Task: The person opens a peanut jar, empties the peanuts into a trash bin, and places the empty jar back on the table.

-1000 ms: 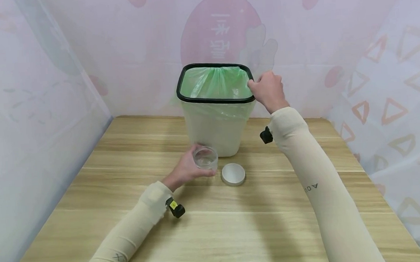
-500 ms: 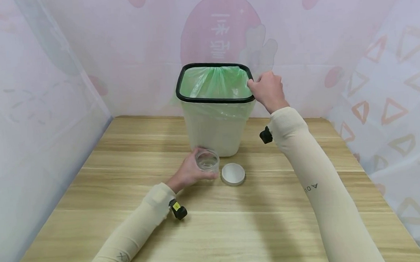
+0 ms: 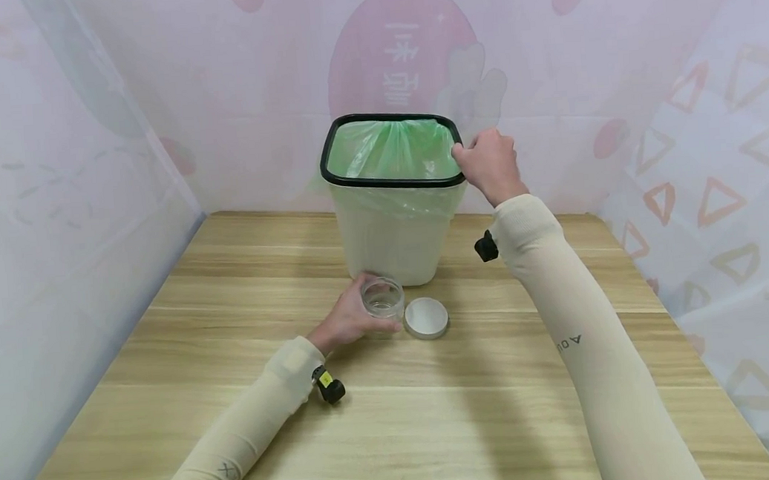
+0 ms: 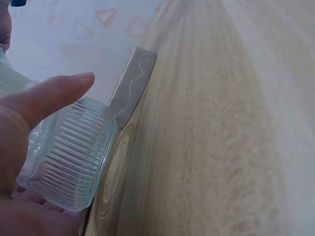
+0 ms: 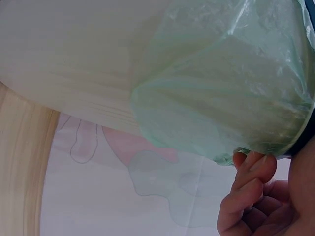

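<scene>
In the head view my left hand (image 3: 353,316) holds a clear open jar (image 3: 383,299) in front of the bin. The left wrist view shows the jar's ribbed side (image 4: 78,152) between thumb and fingers, its base at or just above the table; I cannot tell whether it touches. A round whitish lid (image 3: 426,318) lies flat beside the jar. My right hand (image 3: 490,164) grips the right side of the black rim (image 3: 394,183) of a white trash bin (image 3: 391,232). Its curled fingers (image 5: 246,196) meet the overhanging edge of the green bin liner (image 5: 211,103).
A wood-grain table (image 3: 384,426) carries everything. The bin stands upright near its back edge, close to the printed backdrop (image 3: 254,93). Fabric walls rise on both sides, and a small black camera (image 3: 487,247) sits on the right wrist.
My left hand has shifted the jar slightly right and toward me, lower down and nearer the lid. The right hand and the bin stay put.
</scene>
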Motion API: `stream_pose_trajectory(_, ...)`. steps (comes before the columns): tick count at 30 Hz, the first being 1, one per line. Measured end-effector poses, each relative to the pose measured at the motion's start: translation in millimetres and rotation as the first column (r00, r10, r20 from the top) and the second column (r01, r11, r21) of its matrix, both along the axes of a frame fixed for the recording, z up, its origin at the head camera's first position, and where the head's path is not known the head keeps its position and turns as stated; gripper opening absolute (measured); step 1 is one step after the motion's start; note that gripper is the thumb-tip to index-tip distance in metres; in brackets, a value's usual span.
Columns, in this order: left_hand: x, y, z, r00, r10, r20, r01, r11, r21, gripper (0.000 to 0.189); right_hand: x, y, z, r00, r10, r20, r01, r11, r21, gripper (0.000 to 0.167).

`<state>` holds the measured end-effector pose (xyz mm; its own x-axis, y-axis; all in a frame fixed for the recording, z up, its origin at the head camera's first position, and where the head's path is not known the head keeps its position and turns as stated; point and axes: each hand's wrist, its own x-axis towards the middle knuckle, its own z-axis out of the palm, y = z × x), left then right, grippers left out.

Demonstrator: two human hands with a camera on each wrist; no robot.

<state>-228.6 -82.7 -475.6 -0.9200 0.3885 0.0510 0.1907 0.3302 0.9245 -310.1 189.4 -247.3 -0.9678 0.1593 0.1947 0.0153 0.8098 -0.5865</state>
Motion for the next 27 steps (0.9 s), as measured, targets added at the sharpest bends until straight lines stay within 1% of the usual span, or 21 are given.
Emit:
stream_pose_trajectory(9, 1.4, -1.2, 0.0, 1.000, 0.005, 0.021, -0.005, 1.000, -0.015, 0.098, 0.5, -1.2, 0.7, 1.000, 0.005, 0.010, -0.005, 1.000, -0.005, 0.047)
stream_pose_trajectory(13, 1.9, -0.9, -1.1, 1.000, 0.002, 0.011, -0.001, 1.000, -0.017, 0.098, 0.4, -0.8, 0.8, 1.000, 0.006, 0.001, -0.006, 1.000, 0.005, 0.048)
stream_pose_trajectory(20, 2.5, -0.7, -3.4, 1.000, -0.026, -0.003, 0.026, 0.999, -0.019, 0.097, 1.2, 0.0, 0.7, 1.000, 0.005, 0.004, -0.005, 1.000, -0.001, 0.048)
stream_pose_trajectory(27, 1.9, -0.2, -3.1, 1.000, -0.027, -0.005, 0.027, 0.999, -0.021, 0.099, -0.7, 0.4, 0.5, 1.000, 0.005, 0.000, -0.005, 1.000, 0.012, 0.048)
